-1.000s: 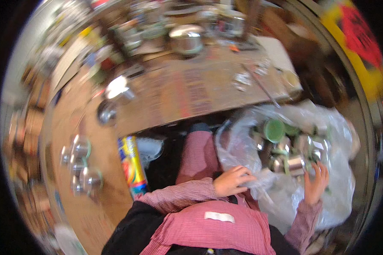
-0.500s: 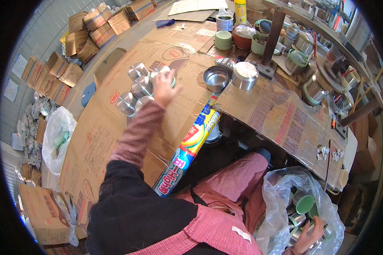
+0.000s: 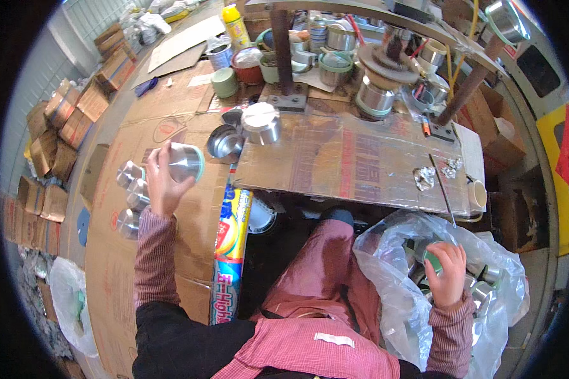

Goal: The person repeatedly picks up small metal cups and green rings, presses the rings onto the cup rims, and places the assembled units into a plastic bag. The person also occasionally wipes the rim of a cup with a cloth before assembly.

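My left hand [image 3: 164,181] is closed round a shiny steel cup with a green rim [image 3: 186,163], tilted on its side above the cardboard-covered table [image 3: 186,252]. Several more steel cups [image 3: 128,223] stand on the cardboard just left of that wrist. On my right, a clear plastic bag [image 3: 385,265] holds a pile of steel cups with green parts [image 3: 482,292]. Over the bag's mouth my right hand [image 3: 449,270] grips another steel cup with a green edge [image 3: 432,258], partly hidden by the fingers.
A dark-looking open steel bowl [image 3: 225,144] and an upturned steel pot [image 3: 260,124] stand by the table's inner corner. Behind them a press with metal posts [image 3: 283,54] holds a steel cup under its round plate [image 3: 389,63]. Tubs and cans crowd the back.
My left hand has lifted a steel cup off the group and moved it right. My right hand has risen within the bag and now grips a cup. The view has swung right.
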Tool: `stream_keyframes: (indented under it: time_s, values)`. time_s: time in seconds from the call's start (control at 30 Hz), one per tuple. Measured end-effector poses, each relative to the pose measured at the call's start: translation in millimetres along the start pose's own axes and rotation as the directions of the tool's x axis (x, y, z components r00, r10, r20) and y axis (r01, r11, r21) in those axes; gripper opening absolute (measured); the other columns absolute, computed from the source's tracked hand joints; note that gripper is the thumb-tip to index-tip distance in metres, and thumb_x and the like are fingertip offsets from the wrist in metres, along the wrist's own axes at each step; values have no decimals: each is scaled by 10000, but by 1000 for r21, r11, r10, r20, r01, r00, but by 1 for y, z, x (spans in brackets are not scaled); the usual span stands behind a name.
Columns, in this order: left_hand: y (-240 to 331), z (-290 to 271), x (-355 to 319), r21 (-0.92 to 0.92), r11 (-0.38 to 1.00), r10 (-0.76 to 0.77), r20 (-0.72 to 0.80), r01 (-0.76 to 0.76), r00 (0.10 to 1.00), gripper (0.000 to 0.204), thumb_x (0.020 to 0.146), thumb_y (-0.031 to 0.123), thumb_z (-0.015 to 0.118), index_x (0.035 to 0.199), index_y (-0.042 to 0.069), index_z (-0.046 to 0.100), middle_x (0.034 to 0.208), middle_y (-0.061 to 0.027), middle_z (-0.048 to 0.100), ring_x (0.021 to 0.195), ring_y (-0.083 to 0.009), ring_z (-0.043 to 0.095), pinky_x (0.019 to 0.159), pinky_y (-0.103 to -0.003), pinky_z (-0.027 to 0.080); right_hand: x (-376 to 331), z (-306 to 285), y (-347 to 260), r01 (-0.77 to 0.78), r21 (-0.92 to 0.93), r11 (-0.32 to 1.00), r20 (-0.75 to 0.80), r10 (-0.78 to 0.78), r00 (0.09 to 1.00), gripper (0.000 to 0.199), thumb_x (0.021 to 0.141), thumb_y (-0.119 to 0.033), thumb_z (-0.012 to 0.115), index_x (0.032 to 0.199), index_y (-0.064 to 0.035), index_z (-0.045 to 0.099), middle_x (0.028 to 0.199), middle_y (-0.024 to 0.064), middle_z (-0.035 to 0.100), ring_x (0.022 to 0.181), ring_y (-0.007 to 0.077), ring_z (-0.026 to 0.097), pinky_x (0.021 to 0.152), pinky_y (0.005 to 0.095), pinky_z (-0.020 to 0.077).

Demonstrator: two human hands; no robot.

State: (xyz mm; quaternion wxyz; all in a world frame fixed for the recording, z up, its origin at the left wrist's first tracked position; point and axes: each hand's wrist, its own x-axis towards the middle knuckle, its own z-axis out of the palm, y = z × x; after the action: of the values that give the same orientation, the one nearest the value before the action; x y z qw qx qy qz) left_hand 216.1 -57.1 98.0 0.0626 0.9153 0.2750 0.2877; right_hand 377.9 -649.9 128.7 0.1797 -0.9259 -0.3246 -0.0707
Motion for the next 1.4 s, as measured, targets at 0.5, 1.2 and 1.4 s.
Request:
stream_keyframes:
  time_s: [0.5, 1.2, 1.4]
  values:
    - [212, 122, -10, -681, 720, 309, 144, -133, 940, 1140, 563, 102, 932, 1552, 148, 367, 1466, -178, 440, 1358, -391, 475, 1138, -464, 426, 249, 158, 39, -40, 816, 576, -145, 272, 951, 788, 850, -246, 818, 1501, -10, 444, 1476, 169, 530, 1384, 299, 488, 1125, 400, 413]
    - [377, 298, 162, -911, 413, 189, 100, 14, 977, 1413, 602, 148, 951, 1632, 91, -15, 1474, -247, 453, 1348, -368, 501, 1151, -425, 406, 159, 95, 12, 13, 986, 167, -106, 565, 818, 973, 775, -102, 854, 1573, -15, 306, 1401, 145, 534, 1249, 233, 551, 1086, 370, 436]
    - [360, 289, 143, -809, 588, 157, 150, 30, 976, 1312, 691, 245, 909, 1625, 36, 11, 1529, -255, 397, 1401, -391, 427, 1191, -449, 347, 69, 49, 8, -32, 981, 193, -88, 579, 810, 995, 747, -89, 827, 1587, -45, 297, 1430, 157, 542, 1308, 250, 538, 1124, 373, 420]
